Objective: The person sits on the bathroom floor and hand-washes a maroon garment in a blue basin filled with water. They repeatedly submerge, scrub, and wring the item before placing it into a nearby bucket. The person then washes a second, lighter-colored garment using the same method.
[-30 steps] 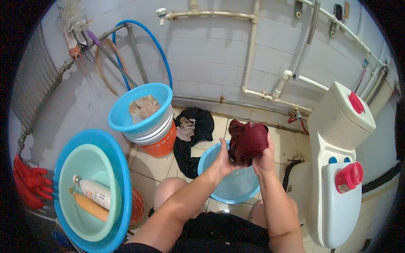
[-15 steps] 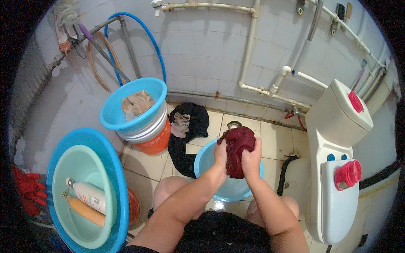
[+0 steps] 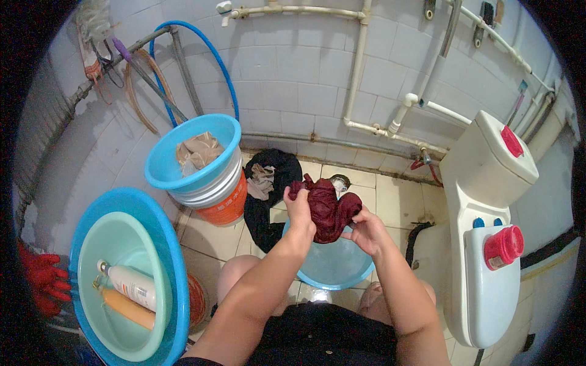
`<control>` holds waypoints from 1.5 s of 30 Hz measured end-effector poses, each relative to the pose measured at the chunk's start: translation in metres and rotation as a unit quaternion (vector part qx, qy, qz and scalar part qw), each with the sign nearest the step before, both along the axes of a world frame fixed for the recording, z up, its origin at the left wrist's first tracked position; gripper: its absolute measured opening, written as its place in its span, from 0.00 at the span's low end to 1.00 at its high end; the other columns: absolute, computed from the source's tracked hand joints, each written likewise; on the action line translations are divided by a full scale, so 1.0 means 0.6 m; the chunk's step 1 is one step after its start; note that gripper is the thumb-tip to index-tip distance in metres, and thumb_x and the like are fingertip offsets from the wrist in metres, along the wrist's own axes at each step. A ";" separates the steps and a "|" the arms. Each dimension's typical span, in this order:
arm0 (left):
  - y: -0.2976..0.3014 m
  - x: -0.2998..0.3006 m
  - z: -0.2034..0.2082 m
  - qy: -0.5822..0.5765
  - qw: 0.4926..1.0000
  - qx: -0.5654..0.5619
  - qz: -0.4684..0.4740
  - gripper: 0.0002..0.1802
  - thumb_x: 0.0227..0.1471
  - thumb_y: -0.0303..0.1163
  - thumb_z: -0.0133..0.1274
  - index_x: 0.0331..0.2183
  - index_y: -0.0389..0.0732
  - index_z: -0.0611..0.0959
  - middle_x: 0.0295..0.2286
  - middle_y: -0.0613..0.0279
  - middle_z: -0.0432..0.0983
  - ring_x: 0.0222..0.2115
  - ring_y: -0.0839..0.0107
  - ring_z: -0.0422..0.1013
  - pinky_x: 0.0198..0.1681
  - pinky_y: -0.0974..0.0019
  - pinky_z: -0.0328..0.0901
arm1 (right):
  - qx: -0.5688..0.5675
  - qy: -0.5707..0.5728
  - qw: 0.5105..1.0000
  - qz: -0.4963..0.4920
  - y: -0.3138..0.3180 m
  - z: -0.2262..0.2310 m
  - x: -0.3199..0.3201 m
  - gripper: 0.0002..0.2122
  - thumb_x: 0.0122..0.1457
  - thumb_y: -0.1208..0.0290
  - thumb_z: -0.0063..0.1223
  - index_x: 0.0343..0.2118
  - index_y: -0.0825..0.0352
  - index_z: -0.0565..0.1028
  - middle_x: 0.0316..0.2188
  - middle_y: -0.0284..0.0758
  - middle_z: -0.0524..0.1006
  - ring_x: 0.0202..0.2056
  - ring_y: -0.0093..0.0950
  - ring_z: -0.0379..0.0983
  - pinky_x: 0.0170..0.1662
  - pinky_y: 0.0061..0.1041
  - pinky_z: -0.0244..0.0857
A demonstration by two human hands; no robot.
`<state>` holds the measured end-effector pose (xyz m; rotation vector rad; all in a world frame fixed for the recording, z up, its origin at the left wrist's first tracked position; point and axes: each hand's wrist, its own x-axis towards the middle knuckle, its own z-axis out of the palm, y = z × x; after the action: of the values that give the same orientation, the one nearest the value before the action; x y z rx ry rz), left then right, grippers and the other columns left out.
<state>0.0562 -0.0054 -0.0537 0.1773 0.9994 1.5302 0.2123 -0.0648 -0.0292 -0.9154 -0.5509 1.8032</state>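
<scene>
A bunched, wet-looking dark red cloth hangs between my two hands, above a light blue basin of water on the floor. My left hand is closed on the cloth's left side, thumb on top. At its right end, my right hand grips the cloth between thumb and fingers. The cloth's folds hide its full shape and some of my fingertips. Just behind the basin, a small round metal drain piece lies on the tiles.
Black clothing with a beige cloth lies left of the basin. Beyond, a blue basin tops an orange-white bucket. Nested basins hold two bottles at left. The toilet, with a red tub on its lid, stands right.
Both hands have shifted the cloth left and spread apart. The bundle looks looser and wider, my right hand now nearer its end. More of the drain piece shows.
</scene>
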 end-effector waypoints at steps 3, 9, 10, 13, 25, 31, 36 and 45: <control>-0.006 -0.002 0.025 -0.100 0.990 0.003 -0.096 0.26 0.48 0.33 0.48 0.50 0.41 0.64 0.44 0.55 0.67 0.42 0.60 0.68 0.46 0.57 0.64 | 0.063 0.093 0.993 0.018 -0.009 0.025 0.003 0.19 0.57 0.59 0.44 0.50 0.60 0.65 0.49 0.34 0.67 0.49 0.32 0.63 0.54 0.37 0.56; -0.043 0.022 0.051 -0.074 0.932 0.098 -0.341 0.22 0.50 0.45 0.50 0.43 0.43 0.74 0.42 0.60 0.72 0.43 0.65 0.68 0.49 0.60 0.60 | 0.027 0.022 0.995 -0.097 0.020 0.007 0.001 0.20 0.55 0.62 0.51 0.48 0.65 0.65 0.44 0.37 0.71 0.44 0.34 0.69 0.49 0.34 0.64; -0.042 0.019 0.060 -0.015 0.921 0.125 -0.369 0.23 0.49 0.45 0.51 0.44 0.42 0.74 0.41 0.60 0.73 0.43 0.67 0.68 0.49 0.62 0.60 | 0.046 0.016 0.994 -0.103 0.024 0.005 0.006 0.18 0.54 0.65 0.53 0.46 0.65 0.67 0.40 0.37 0.73 0.41 0.32 0.71 0.44 0.31 0.67; -0.037 0.008 0.063 0.291 0.860 0.215 -0.359 0.29 0.47 0.45 0.55 0.47 0.37 0.70 0.44 0.56 0.67 0.45 0.69 0.65 0.49 0.64 0.58 | 0.085 -0.093 0.987 -0.104 0.025 0.029 0.001 0.16 0.52 0.71 0.52 0.44 0.66 0.68 0.38 0.36 0.73 0.38 0.30 0.72 0.42 0.29 0.67; 0.017 -0.011 -0.004 -0.142 0.953 0.151 -0.219 0.15 0.43 0.35 0.47 0.33 0.36 0.75 0.26 0.56 0.73 0.24 0.64 0.71 0.31 0.63 0.68 | 0.468 -0.506 0.696 -0.200 -0.058 0.033 -0.131 0.26 0.42 0.63 0.63 0.43 0.66 0.65 0.46 0.42 0.67 0.49 0.42 0.61 0.53 0.37 0.54; -0.037 0.038 0.029 -0.121 0.965 0.117 -0.201 0.10 0.46 0.29 0.45 0.32 0.36 0.76 0.26 0.60 0.73 0.24 0.69 0.71 0.28 0.67 0.67 | 0.427 -0.562 0.654 -0.271 -0.021 0.033 -0.102 0.17 0.43 0.64 0.62 0.32 0.65 0.69 0.32 0.40 0.71 0.32 0.38 0.68 0.36 0.33 0.62; -0.045 0.059 0.028 -0.006 0.988 0.023 -0.156 0.10 0.45 0.26 0.45 0.32 0.36 0.76 0.28 0.60 0.74 0.27 0.68 0.72 0.33 0.65 0.68 | 0.253 -0.470 0.788 -0.307 0.035 0.011 -0.069 0.13 0.48 0.63 0.59 0.29 0.67 0.71 0.24 0.37 0.74 0.26 0.29 0.70 0.33 0.26 0.64; -0.025 -0.001 0.076 -0.015 0.922 0.140 -0.361 0.21 0.50 0.38 0.50 0.44 0.39 0.71 0.39 0.59 0.72 0.40 0.68 0.69 0.45 0.65 0.64 | 0.132 -0.283 0.921 -0.233 0.058 -0.018 -0.029 0.23 0.53 0.66 0.52 0.51 0.66 0.61 0.41 0.40 0.71 0.42 0.28 0.69 0.45 0.26 0.63</control>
<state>0.0558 -0.0201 -0.0080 0.6485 0.5783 0.9734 0.1948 -0.0299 -0.0397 -1.2578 -0.8313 0.9953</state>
